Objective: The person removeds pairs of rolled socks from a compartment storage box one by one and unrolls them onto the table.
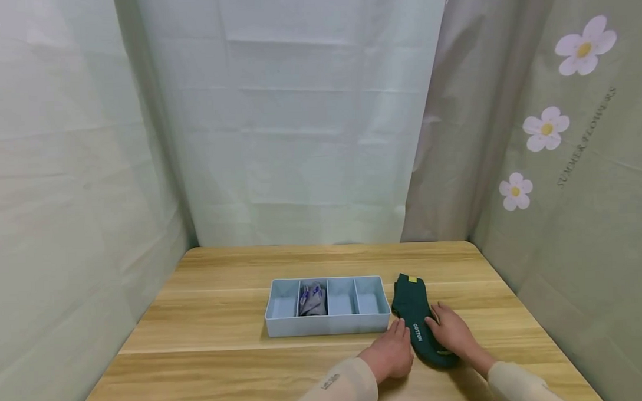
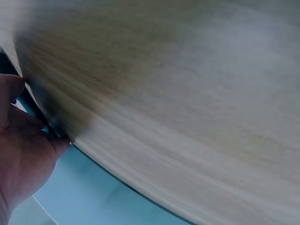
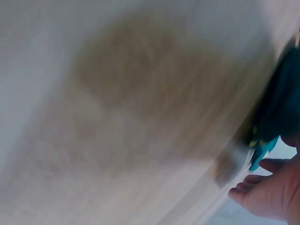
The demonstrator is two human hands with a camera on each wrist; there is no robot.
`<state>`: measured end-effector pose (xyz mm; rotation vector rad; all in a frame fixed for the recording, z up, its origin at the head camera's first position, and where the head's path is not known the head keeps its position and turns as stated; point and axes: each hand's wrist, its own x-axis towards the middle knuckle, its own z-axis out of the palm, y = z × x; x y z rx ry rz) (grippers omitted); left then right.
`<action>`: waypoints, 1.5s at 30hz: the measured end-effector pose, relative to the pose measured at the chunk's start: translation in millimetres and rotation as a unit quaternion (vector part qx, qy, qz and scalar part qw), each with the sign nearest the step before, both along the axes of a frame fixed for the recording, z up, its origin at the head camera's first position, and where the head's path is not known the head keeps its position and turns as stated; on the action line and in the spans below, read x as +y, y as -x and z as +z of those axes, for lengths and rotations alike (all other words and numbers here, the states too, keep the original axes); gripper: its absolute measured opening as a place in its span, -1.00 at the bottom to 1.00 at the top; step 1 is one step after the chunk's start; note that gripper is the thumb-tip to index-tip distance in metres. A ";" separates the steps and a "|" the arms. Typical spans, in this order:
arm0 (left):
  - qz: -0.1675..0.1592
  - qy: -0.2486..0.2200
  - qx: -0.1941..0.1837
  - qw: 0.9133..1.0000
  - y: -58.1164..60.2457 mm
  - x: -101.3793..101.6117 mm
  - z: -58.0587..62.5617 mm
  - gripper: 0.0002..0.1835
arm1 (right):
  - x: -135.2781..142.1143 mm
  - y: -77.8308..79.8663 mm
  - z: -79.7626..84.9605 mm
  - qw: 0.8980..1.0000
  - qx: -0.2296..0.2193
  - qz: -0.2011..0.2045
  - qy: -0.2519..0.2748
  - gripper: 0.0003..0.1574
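A pair of dark green socks (image 1: pixel 413 303) lies flat on the table, with "COTTON" lettering near the foot and a yellow label at the far end. My left hand (image 1: pixel 392 350) rests against the left edge of the socks, its fingers fairly straight. On the opposite edge my right hand (image 1: pixel 452 331) touches the socks with its thumb and fingers spread. The right wrist view shows that hand (image 3: pixel 269 194) beside the dark green fabric (image 3: pixel 281 98). Only part of the left hand (image 2: pixel 26 150) appears in the left wrist view.
Left of the socks stands a light blue divided box (image 1: pixel 328 326). Folded grey socks (image 1: pixel 313 301) with purple marks sit in its second compartment from the left. The wooden table (image 1: pixel 210 369) is bordered by pale curtains (image 1: pixel 297 136), one printed with flowers.
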<state>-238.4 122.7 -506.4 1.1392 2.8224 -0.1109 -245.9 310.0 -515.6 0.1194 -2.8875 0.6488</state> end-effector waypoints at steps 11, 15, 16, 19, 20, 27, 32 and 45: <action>-0.043 0.008 0.028 0.999 -3.4 -10.1 -2.3 -0.40 | 6.4 9.4 -2.0 1.000 0.002 -0.008 -0.007 -0.55; -0.056 0.015 0.040 0.997 -4.8 -13.3 -0.6 -0.41 | 5.2 9.8 -2.8 1.000 0.011 -0.013 -0.004 -0.59; -0.057 0.015 0.038 0.998 -4.5 -13.8 -0.3 -0.41 | 5.2 9.9 -2.9 1.000 0.012 -0.014 -0.003 -0.60; -0.058 0.014 0.033 0.998 -3.7 -14.3 -0.3 -0.41 | 4.9 10.2 -2.5 1.000 0.014 -0.016 0.000 -0.61; -0.057 0.012 0.030 0.998 -3.1 -14.3 -0.6 -0.41 | 4.9 10.7 -2.5 1.000 0.014 -0.017 0.005 -0.61; -0.062 0.009 0.033 0.997 -0.9 -14.0 -4.5 -0.39 | 3.5 14.9 0.0 0.996 -0.001 -0.047 0.077 -0.69; -0.058 0.006 0.024 0.998 -1.6 -12.9 -4.6 -0.38 | 4.1 17.7 1.5 0.992 -0.017 -0.082 0.096 -0.75; -0.047 0.007 0.001 0.999 0.5 -10.6 -4.7 -0.38 | 7.6 20.8 6.8 0.988 -0.002 -0.095 0.118 -0.75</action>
